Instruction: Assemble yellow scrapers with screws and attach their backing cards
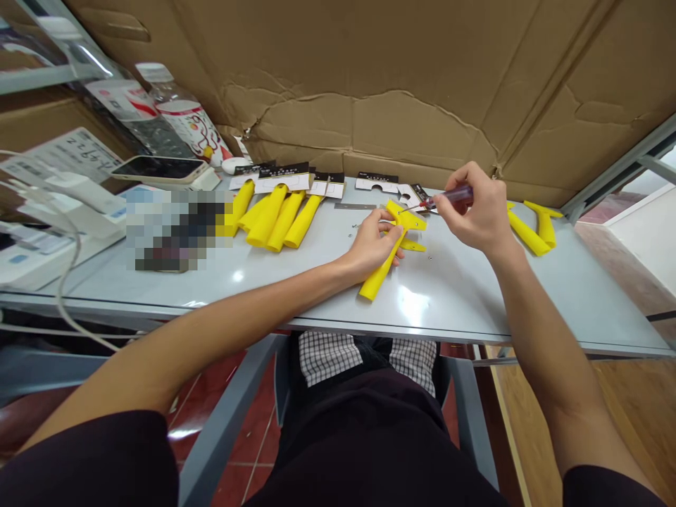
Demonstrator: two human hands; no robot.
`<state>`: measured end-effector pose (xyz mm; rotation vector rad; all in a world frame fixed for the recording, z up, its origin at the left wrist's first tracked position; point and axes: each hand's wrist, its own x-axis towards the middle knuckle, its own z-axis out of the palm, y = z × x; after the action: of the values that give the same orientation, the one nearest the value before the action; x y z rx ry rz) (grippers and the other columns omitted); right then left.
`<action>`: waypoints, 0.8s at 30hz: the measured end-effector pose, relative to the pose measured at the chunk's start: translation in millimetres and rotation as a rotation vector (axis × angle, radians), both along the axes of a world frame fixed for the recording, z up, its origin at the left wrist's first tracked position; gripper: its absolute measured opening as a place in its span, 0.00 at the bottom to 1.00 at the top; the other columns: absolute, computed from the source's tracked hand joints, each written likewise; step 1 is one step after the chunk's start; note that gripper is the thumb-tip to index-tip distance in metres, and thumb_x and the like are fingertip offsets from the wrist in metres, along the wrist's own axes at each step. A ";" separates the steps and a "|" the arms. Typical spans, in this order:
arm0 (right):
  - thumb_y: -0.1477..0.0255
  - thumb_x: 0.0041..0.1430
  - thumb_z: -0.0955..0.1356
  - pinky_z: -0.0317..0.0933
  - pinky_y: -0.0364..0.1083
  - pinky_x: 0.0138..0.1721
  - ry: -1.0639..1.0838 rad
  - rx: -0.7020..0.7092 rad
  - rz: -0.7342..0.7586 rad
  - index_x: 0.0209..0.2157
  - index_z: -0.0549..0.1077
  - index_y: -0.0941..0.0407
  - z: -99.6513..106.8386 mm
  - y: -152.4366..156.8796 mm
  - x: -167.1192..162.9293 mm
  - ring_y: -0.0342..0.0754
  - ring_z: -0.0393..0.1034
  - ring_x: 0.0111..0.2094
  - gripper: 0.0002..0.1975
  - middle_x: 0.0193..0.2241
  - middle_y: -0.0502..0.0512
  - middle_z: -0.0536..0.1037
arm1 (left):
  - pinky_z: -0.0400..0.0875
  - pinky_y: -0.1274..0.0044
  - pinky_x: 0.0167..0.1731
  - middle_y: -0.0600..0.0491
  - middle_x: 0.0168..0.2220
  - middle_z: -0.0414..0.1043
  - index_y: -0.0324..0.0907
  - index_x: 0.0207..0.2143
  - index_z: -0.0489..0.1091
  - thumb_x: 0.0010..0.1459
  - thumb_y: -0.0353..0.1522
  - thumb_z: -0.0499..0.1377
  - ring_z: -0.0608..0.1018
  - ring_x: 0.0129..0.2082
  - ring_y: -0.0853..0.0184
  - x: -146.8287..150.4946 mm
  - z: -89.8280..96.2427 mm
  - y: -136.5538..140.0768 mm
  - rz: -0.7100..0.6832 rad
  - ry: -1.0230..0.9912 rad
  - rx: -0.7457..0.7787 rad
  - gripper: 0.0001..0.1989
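Note:
My left hand [372, 243] is closed around a yellow plastic handle with a wide flared head [376, 280], its tube end pointing toward me. In my right hand [478, 208] is a screwdriver [458, 198] with a dark red, see-through grip. Its thin shaft reaches left to the flared head; whether the tip sits in a screw is too small to tell. Just under the head lies another flat yellow piece [414, 246]. Tiny metal bits, apparently screws [429, 258], are scattered near my left hand. A thin metal strip [355, 206] lies behind it.
Several yellow handles with black-and-white cards [272, 215] lie left of centre; more yellow handles [529, 231] rest at right. Loose cards [376, 182] lie at the back. A phone [158, 169], bottles [187, 116], boxes and a white cable [74, 274] crowd the left. Cardboard [370, 63] stands behind.

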<state>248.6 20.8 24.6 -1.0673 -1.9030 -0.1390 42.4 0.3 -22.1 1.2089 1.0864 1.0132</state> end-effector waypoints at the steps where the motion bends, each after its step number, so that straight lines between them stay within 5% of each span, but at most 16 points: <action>1: 0.58 0.63 0.74 0.64 0.49 0.27 0.023 0.007 0.004 0.35 0.71 0.49 -0.5 0.5 -0.7 0.47 0.68 0.22 0.12 0.22 0.47 0.75 | 0.74 0.74 0.20 0.43 0.55 0.78 0.45 0.46 0.60 0.75 0.28 0.56 0.78 0.21 0.73 0.0 -0.1 0.0 0.000 0.002 -0.002 0.06; 10: 0.41 0.72 0.65 0.63 0.50 0.28 0.021 -0.018 -0.060 0.29 0.68 0.50 -0.8 6.2 2.1 0.47 0.66 0.21 0.29 0.19 0.50 0.71 | 0.73 0.74 0.20 0.44 0.53 0.79 0.47 0.46 0.60 0.75 0.29 0.57 0.78 0.22 0.73 0.0 -3.9 1.3 -0.011 -0.010 -0.004 0.07; 14: 0.50 0.73 0.67 0.65 0.52 0.31 -0.006 -0.024 -0.060 0.30 0.69 0.50 1.8 4.7 2.7 0.49 0.68 0.23 0.23 0.21 0.51 0.73 | 0.73 0.74 0.21 0.44 0.52 0.79 0.47 0.46 0.60 0.75 0.29 0.57 0.78 0.23 0.73 0.0 -4.7 1.5 -0.013 -0.013 -0.009 0.07; 18: 0.61 0.66 0.71 0.70 0.51 0.31 0.042 -0.058 0.036 0.41 0.75 0.50 2.3 -0.1 -1.0 0.50 0.75 0.30 0.07 0.34 0.54 0.81 | 0.73 0.73 0.21 0.45 0.50 0.79 0.47 0.46 0.60 0.74 0.28 0.57 0.77 0.22 0.72 0.3 -3.6 1.1 -0.003 -0.012 -0.005 0.06; 24: 0.68 0.63 0.72 0.70 0.52 0.30 0.036 -0.070 0.101 0.42 0.75 0.49 0.0 1.8 -0.2 0.51 0.75 0.32 0.06 0.38 0.56 0.81 | 0.73 0.73 0.21 0.46 0.50 0.79 0.46 0.46 0.60 0.74 0.28 0.57 0.77 0.21 0.73 -0.2 -1.9 -0.3 -0.007 0.002 -0.005 0.07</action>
<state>248.4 22.6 24.6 -1.0108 -1.9371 0.0040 42.2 0.0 -24.1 1.2088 1.0846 1.0035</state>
